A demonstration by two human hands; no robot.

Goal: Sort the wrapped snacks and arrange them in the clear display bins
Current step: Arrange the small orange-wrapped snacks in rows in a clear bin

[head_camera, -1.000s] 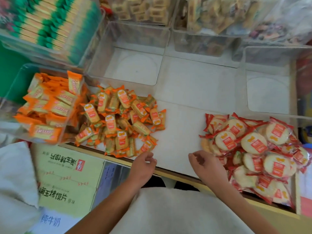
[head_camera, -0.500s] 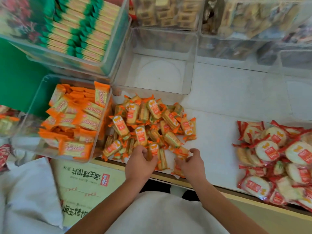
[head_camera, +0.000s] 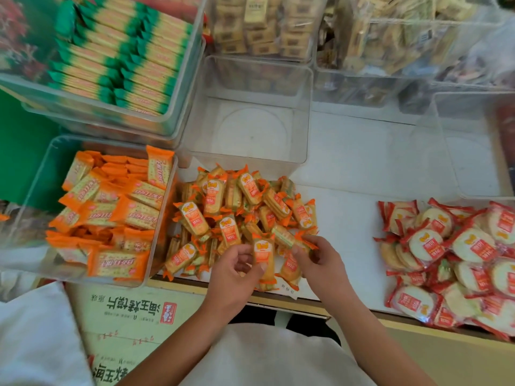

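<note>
In the lower middle of the frame, the left hand (head_camera: pixel 234 271) holds one orange packet (head_camera: pixel 263 256) between the thumb and the curled fingers. The packet stands almost upright, just above the near edge of the pile of orange snacks (head_camera: pixel 237 213). Just to the right of it, the right hand (head_camera: pixel 320 263) has its fingers curled, and they pinch a second packet (head_camera: pixel 306 242) at the near right edge of the same pile. This pile lies on the white table (head_camera: pixel 356 162), in the centre of the frame.

Directly above the pile stands an empty clear bin (head_camera: pixel 250 129). At the left, touching the pile, another clear bin (head_camera: pixel 33 188) holds orange cracker packs (head_camera: pixel 133 210). In the upper left, a bin (head_camera: pixel 184 87) is filled with green-edged packs (head_camera: pixel 117 54) in rows. At the right of the frame, well apart from the orange pile, lies a heap of round red-wrapped snacks (head_camera: pixel 451 260).
</note>
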